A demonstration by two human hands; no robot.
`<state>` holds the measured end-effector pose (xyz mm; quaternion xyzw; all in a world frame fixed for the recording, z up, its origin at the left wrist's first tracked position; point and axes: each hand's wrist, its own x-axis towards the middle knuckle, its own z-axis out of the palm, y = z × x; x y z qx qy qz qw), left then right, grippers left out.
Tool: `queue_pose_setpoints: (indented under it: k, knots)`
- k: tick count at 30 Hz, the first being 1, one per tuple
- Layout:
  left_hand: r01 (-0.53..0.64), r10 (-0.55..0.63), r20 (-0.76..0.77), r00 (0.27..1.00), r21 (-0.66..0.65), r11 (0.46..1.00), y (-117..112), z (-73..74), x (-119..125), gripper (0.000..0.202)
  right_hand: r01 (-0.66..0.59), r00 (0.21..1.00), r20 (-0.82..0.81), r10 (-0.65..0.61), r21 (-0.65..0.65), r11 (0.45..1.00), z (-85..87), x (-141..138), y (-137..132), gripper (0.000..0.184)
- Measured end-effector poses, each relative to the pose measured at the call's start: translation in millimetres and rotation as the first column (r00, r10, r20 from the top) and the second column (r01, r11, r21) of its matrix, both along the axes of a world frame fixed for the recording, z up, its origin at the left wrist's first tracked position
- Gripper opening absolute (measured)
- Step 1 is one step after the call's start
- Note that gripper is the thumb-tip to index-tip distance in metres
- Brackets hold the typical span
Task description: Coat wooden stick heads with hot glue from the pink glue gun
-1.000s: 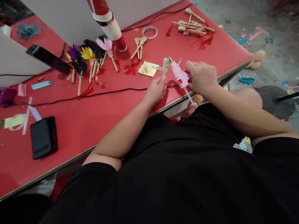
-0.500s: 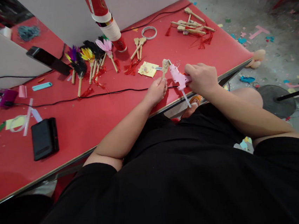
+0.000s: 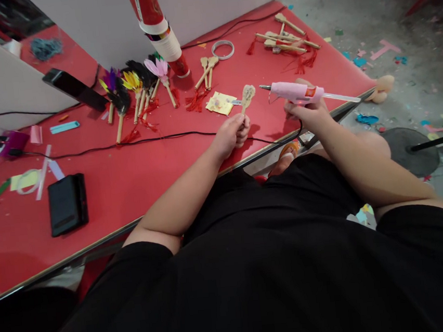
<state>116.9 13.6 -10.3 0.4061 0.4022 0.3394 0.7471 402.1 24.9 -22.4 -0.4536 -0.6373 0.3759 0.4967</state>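
My left hand [image 3: 231,136] is closed round the lower handle of a small wooden paddle-shaped stick [image 3: 248,95], whose broad head points up and carries greyish, shiny patches. In my right hand [image 3: 312,113] is a pink hot glue gun [image 3: 296,91]. Its metal nozzle points left at the stick's head, a short gap away, and a clear glue stick juts out behind. Just beyond my left hand lies a stained yellow paper pad [image 3: 220,103]. Farther back are a few similar wooden sticks [image 3: 209,69] with red tassels.
Feather-topped sticks [image 3: 133,88] lean by the mirror at the back left. A stack of paper cups [image 3: 166,43], a tape roll [image 3: 223,50] and more tasselled sticks [image 3: 283,40] stand or lie behind. A black cable [image 3: 144,140] crosses the red table; a black phone [image 3: 67,204] lies left.
The glue gun's nozzle has come away from the stick's head. My right hand has turned the gun from upright to nearly level, moving it right. My left hand keeps holding the stick.
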Motion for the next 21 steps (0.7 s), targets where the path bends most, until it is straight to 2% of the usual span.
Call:
queue_pose_setpoints:
  k: [2,4,6,9,13,17,21]
  knots:
    - [-0.013,0.013,-0.006,1.0,0.019,1.0,-0.9,-1.6,1.6,0.043,-0.048,0.995,-0.091,0.037,-0.114,0.992,-4.3,-4.5,-0.4,0.065]
    - [-0.028,0.029,-0.017,0.999,0.039,0.999,-2.6,-2.2,3.8,0.044,-0.087,0.99,-0.125,0.066,-0.171,0.981,-8.5,-9.9,-2.0,0.066]
    - [-0.045,0.047,-0.032,0.998,0.051,0.998,-4.7,-1.4,5.9,0.045,-0.096,0.991,-0.109,0.075,-0.203,0.975,-11.5,-15.1,-4.3,0.067]
    - [-0.069,0.071,-0.048,0.996,0.055,0.996,-7.2,1.2,8.0,0.045,0.001,1.0,0.01,0.002,-0.235,0.972,-12.6,-21.1,-7.3,0.064]
    - [-0.087,0.089,-0.05,0.995,0.049,0.995,-7.5,2.2,8.9,0.044,0.101,0.99,0.122,-0.078,-0.196,0.975,-13.6,-26.5,-7.6,0.057]
    - [-0.099,0.1,-0.034,0.994,0.041,0.994,-6.9,0.9,9.2,0.045,0.113,0.99,0.1,-0.1,-0.129,0.985,-17.1,-32.3,-3.8,0.068]
    - [-0.11,0.11,-0.023,0.994,0.019,0.994,-6.9,1.4,8.8,0.048,0.144,0.962,0.246,-0.121,-0.077,0.987,-12.9,-36.8,-1.0,0.07]
